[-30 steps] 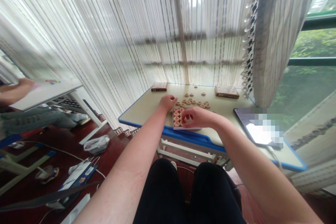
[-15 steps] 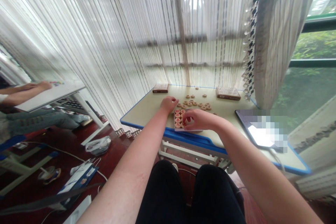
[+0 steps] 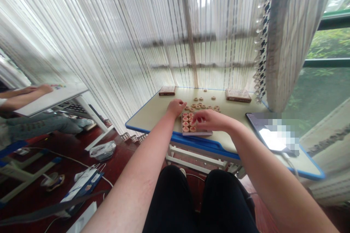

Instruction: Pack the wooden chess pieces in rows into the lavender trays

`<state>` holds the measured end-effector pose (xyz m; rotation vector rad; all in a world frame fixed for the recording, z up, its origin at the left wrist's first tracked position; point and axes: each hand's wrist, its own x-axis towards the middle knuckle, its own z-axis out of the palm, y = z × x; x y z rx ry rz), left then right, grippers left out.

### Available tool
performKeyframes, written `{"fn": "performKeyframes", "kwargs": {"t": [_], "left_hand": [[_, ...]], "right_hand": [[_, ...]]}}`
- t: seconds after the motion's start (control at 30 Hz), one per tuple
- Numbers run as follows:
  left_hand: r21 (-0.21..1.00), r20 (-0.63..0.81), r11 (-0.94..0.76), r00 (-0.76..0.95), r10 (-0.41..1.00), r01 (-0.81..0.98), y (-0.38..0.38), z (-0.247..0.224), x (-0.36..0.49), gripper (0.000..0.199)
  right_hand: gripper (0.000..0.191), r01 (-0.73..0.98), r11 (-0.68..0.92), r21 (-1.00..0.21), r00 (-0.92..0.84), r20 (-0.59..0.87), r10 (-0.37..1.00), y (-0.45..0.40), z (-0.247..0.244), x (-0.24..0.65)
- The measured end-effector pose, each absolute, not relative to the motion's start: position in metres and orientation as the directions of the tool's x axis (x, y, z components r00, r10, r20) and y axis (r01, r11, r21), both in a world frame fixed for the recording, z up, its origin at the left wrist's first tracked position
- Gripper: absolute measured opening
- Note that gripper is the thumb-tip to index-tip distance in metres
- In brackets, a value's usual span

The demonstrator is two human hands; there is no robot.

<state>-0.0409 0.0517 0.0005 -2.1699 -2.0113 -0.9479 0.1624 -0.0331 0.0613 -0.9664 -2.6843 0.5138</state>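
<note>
A shallow box [image 3: 197,134] at the table's near edge holds round wooden Chinese chess pieces [image 3: 186,124] with red characters, in rows along its left side. My right hand [image 3: 210,119] hovers over the box, fingers bent and apart, with no piece visible in them; it covers the box's right part. Beyond the box's far left corner is my left hand [image 3: 176,108], its fingers curled together. What it holds, if anything, is hidden. Right by its fingertips lie several loose chess pieces [image 3: 199,105], spread on the table [image 3: 149,116] behind the box.
Two flat boxes stand at the back, a left box [image 3: 167,90] and a right box [image 3: 238,95]. A tablet [image 3: 269,134] with a cable lies at the right. A string curtain [image 3: 164,25] hangs behind. At left, another person's hands [image 3: 43,89] rest on a white table [image 3: 73,94].
My right hand has risen slightly and drawn back to the right from the rows, uncovering more pieces in the box. My left hand has stayed nearly in place.
</note>
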Motion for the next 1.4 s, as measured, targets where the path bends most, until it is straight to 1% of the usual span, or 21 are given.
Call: {"fn": "performKeyframes", "kwargs": {"t": [0.13,0.5,0.63,0.77,0.87,1.07,1.4], "left_hand": [[0.365,0.455,-0.167,-0.019,0.890,0.916,0.052,0.000,-0.040,0.037],[0.363,0.465,-0.186,-0.004,0.885,0.913,0.054,-0.002,-0.042,0.038],[0.368,0.473,-0.195,-0.002,0.881,0.909,0.054,-0.003,-0.042,0.038],[0.370,0.467,-0.198,0.002,0.884,0.908,0.055,-0.003,-0.042,0.038],[0.365,0.466,-0.202,0.009,0.885,0.909,0.056,-0.004,-0.043,0.038],[0.359,0.476,-0.192,-0.002,0.879,0.913,0.055,-0.004,-0.043,0.038],[0.371,0.440,-0.177,-0.005,0.898,0.911,0.053,-0.001,-0.041,0.037]], "right_hand": [[0.020,0.645,0.664,-0.378,-0.673,0.130,0.728,-0.028,0.059,0.164],[0.016,0.536,0.760,-0.367,-0.752,0.201,0.628,-0.014,0.039,0.158],[0.017,0.539,0.757,-0.368,-0.752,0.194,0.630,-0.015,0.041,0.158],[0.019,0.571,0.732,-0.372,-0.728,0.183,0.661,-0.020,0.048,0.158],[0.019,0.566,0.717,-0.406,-0.734,0.147,0.663,-0.023,0.052,0.159],[0.019,0.466,0.718,-0.517,-0.806,0.087,0.586,-0.024,0.050,0.159],[0.019,0.466,0.689,-0.555,-0.802,0.065,0.594,-0.023,0.052,0.158]]}}
